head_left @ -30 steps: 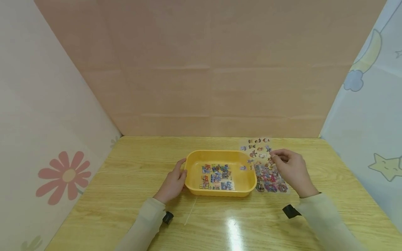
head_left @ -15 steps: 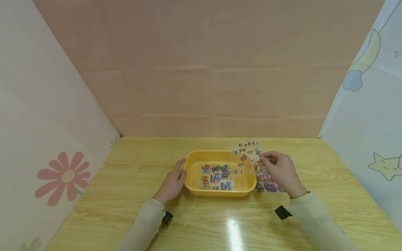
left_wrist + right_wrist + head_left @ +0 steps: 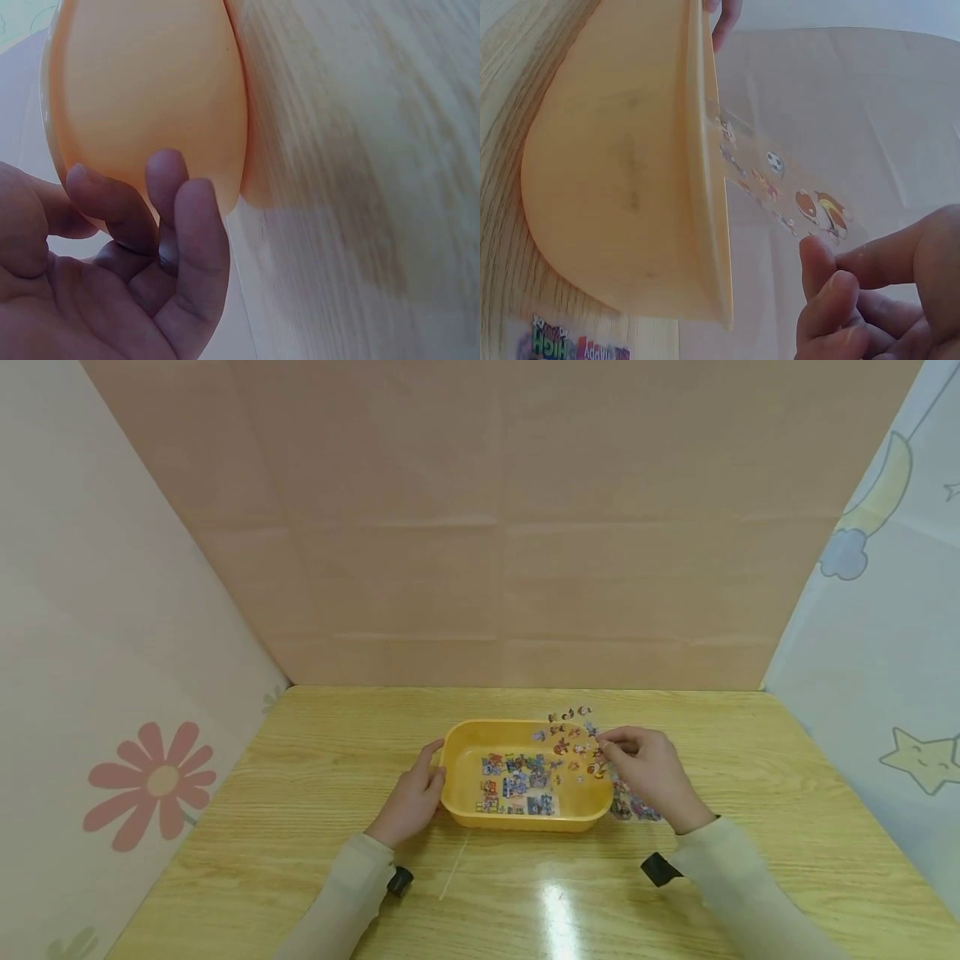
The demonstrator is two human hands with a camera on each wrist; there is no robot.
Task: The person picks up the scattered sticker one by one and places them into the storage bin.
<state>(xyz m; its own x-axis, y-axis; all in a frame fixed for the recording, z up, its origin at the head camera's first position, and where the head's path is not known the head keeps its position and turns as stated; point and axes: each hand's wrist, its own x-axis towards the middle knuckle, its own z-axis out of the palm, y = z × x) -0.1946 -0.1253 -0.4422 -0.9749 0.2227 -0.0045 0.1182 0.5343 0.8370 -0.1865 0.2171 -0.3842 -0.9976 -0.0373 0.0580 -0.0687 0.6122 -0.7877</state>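
Observation:
A yellow plastic basin [image 3: 517,822] stands on the table, with several printed clear sticker sheets [image 3: 516,787] lying on its floor. My left hand [image 3: 408,800] grips the basin's left end, thumb at the rim [image 3: 51,120] and fingers curled against the outer wall. My right hand [image 3: 651,772] pinches the edge of a clear sticker sheet [image 3: 769,176] between thumb and forefinger. That sheet, printed with small cartoon figures, hangs over the basin's right part and reaches past its far rim. In the right wrist view its far end passes behind the rim.
More colourful sticker sheets [image 3: 636,808] lie on the wooden table [image 3: 330,735] right of the basin, partly hidden by my right hand. A thin pale strip [image 3: 454,870] shows in front of the basin. A plain paper backdrop [image 3: 495,568] stands behind, with printed side panels.
My right hand has moved left, carrying the clear sticker sheet from above the sheets on the table to over the basin. The left hand and basin have stayed in place.

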